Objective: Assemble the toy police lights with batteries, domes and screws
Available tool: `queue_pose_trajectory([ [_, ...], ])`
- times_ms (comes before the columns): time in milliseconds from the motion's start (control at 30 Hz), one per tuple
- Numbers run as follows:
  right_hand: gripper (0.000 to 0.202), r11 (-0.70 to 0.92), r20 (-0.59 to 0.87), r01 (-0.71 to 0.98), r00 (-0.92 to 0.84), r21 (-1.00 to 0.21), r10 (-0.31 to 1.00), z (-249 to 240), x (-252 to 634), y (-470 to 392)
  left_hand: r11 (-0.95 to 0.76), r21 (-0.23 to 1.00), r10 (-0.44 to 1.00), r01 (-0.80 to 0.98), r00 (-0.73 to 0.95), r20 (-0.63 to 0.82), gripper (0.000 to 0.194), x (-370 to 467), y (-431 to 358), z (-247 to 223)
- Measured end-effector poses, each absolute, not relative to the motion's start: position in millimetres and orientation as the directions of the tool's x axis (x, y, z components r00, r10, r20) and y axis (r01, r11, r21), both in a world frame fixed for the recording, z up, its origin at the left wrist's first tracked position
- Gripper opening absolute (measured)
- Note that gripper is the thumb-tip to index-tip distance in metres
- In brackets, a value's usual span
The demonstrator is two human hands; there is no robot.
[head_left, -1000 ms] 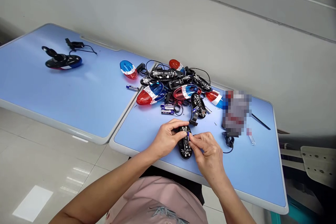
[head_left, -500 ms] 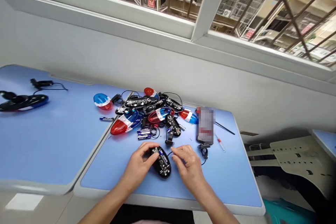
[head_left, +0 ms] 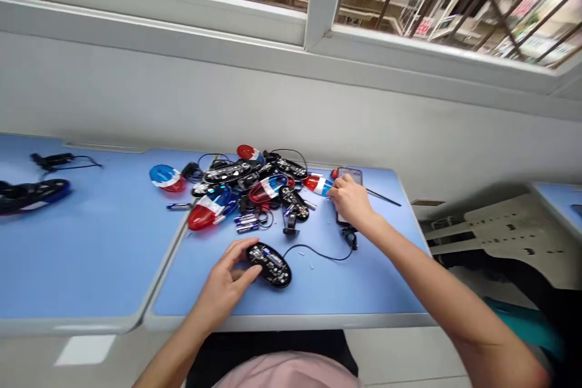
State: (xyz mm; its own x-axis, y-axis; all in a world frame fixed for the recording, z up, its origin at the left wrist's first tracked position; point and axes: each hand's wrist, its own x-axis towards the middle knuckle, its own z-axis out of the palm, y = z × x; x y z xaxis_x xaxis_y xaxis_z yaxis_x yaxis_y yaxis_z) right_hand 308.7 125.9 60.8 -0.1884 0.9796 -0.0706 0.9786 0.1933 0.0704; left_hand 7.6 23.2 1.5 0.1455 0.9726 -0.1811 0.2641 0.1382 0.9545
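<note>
Thumb and fingers of our left hand (head_left: pixel 224 284) grip the far left end of a black oval housing (head_left: pixel 282 280), which sits near the front of the bench (head_left: pixel 373 291). Its circuit board (head_left: pixel 276 270) faces up, with a blue battery (head_left: pixel 273 256) lying lengthwise on it. From the housing, a thin cable (head_left: pixel 334 259) curves right to a small black fitting (head_left: pixel 349 237), and two tiny pale pieces (head_left: pixel 311 266) lie just in front of that cable.

Our right hand (head_left: pixel 351 199) is stretched out over a phone (head_left: pixel 350 174), hiding much of it. The fingers are drawn narrow at the blue end of a red, white and blue cover (head_left: pixel 316 184); we cannot tell whether they have closed on it. A black rod (head_left: pixel 384 197) slants away beside the phone.

Between our hands, farther back, is a heap of black housings with boards (head_left: pixel 227 171), cords and more coloured covers (head_left: pixel 210 209). Several batteries (head_left: pixel 247 223) lie together at its front, and one loose battery (head_left: pixel 178 207) rests to its left. On the adjoining bench (head_left: pixel 91 254) at our left, we see a dark oval unit (head_left: pixel 39 195) and a black clip with a cord (head_left: pixel 53 161).
</note>
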Motion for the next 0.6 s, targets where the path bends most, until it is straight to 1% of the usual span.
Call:
queue_pose_trajectory([
  [133,0.025,0.253,-0.059,0.967,-0.251,0.032,0.966,50.0,304.5,134.1,0.149,0.958,0.956,0.244,0.212,-0.202,0.057,5.3,23.2,6.2],
  [267,0.024,0.261,-0.019,0.965,-0.26,0.03,0.965,52.2,304.7,125.0,0.127,0.961,0.957,0.246,0.225,-0.184,0.057,3.9,23.0,6.7],
  [400,0.024,0.226,0.008,0.973,-0.227,0.037,0.974,60.7,308.1,108.2,0.123,0.962,0.96,0.243,0.217,-0.177,0.055,2.5,20.7,3.4],
  [533,0.023,0.195,-0.034,0.981,-0.194,0.016,0.98,66.1,299.3,94.9,0.104,0.952,0.965,0.288,0.204,-0.167,0.052,-1.1,15.5,-1.0],
  [600,0.023,0.196,-0.073,0.981,-0.195,-0.005,0.978,64.3,288.6,95.5,0.1,0.936,0.969,0.336,0.181,-0.168,0.054,-2.6,14.6,-3.4],
])
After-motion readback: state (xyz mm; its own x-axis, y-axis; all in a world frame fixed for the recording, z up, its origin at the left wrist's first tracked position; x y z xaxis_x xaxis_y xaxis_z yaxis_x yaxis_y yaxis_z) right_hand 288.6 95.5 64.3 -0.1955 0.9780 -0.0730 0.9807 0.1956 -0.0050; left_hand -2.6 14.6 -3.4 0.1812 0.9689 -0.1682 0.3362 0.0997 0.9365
